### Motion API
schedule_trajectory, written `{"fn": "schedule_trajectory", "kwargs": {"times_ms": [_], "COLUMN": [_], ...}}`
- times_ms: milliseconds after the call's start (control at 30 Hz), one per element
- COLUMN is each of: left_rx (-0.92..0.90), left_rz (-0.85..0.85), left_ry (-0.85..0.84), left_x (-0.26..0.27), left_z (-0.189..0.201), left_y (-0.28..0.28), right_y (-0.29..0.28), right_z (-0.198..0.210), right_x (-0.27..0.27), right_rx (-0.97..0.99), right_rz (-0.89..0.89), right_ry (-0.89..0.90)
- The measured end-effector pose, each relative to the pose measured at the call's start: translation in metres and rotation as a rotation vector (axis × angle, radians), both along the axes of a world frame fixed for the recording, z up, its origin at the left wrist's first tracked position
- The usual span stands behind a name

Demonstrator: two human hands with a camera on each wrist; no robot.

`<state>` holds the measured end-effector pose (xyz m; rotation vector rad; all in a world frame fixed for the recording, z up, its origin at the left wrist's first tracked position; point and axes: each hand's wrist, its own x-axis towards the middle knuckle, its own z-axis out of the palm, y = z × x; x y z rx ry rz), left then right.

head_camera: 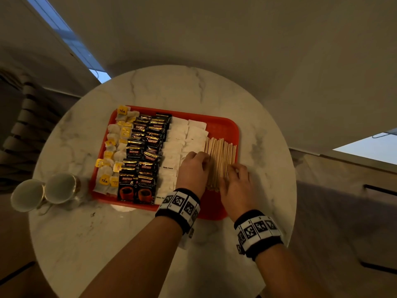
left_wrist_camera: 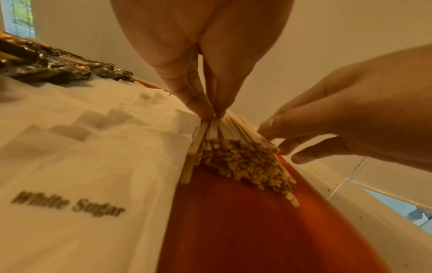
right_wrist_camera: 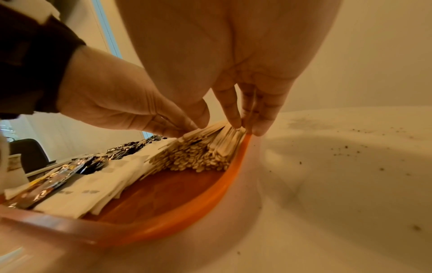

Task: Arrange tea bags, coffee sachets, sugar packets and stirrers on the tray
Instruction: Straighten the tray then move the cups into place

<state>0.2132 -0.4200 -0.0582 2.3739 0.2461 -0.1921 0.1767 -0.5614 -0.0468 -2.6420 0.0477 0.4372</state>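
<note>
An orange tray [head_camera: 221,123] lies on the round marble table [head_camera: 193,87]. From left to right it carries tea bags [head_camera: 113,151], black coffee sachets [head_camera: 146,151], white sugar packets [head_camera: 180,136] and a bundle of wooden stirrers [head_camera: 221,155]. My left hand [head_camera: 204,160] presses straight fingers against the bundle's left side. My right hand [head_camera: 231,171] presses its right side, by the tray rim. In the left wrist view the left fingertips [left_wrist_camera: 205,110] touch the stirrers [left_wrist_camera: 245,160] beside the sugar packets [left_wrist_camera: 70,166]. The right wrist view has the right fingertips [right_wrist_camera: 236,122] on the stirrers [right_wrist_camera: 198,153].
Two white cups [head_camera: 61,188] [head_camera: 26,194] lie on their sides at the table's left, close to the tray's near left corner. Bare marble shows in front of the tray and to its right, with dark specks [right_wrist_camera: 346,147] there. The table edge curves near my forearms.
</note>
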Motion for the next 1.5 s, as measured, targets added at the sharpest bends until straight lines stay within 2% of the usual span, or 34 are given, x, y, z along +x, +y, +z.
{"fn": "schedule_trajectory", "kwargs": {"times_ms": [233,367,467,600,767,967,1133,1300,1500], "left_rx": [-0.050,0.007,0.107,0.218,0.304,0.352,0.377,0.374,0.346], "left_rz": [-0.005,-0.030,-0.049,-0.059,-0.247,-0.356,-0.336,-0.290,-0.244], "left_ry": [-0.071,0.018,0.079,0.095,0.024,0.015,0.071,0.071,0.048], "left_x": [-0.005,-0.033,-0.068,-0.114,-0.137,-0.117,-0.079,-0.039,-0.005], "left_z": [0.017,0.027,0.023,0.010,-0.012,-0.009,-0.002,-0.001,-0.003], "left_y": [0.011,0.041,0.081,0.137,0.180,0.190,0.196,0.203,0.211], "right_y": [-0.004,0.000,0.008,0.013,0.015,0.020,0.035,0.053,0.062], "right_z": [0.002,0.011,0.009,-0.005,-0.021,-0.030,-0.038,-0.043,-0.048], "right_x": [-0.005,-0.024,-0.048,-0.074,-0.091,-0.088,-0.056,-0.027,-0.002], "right_rx": [0.068,0.136,0.154,0.067,-0.038,-0.093,-0.119,-0.102,-0.043], "right_rz": [0.001,0.045,0.154,0.234,0.212,0.164,0.073,-0.078,-0.102], "right_ry": [-0.032,-0.097,-0.042,-0.025,-0.114,-0.257,-0.300,-0.255,-0.357]}}
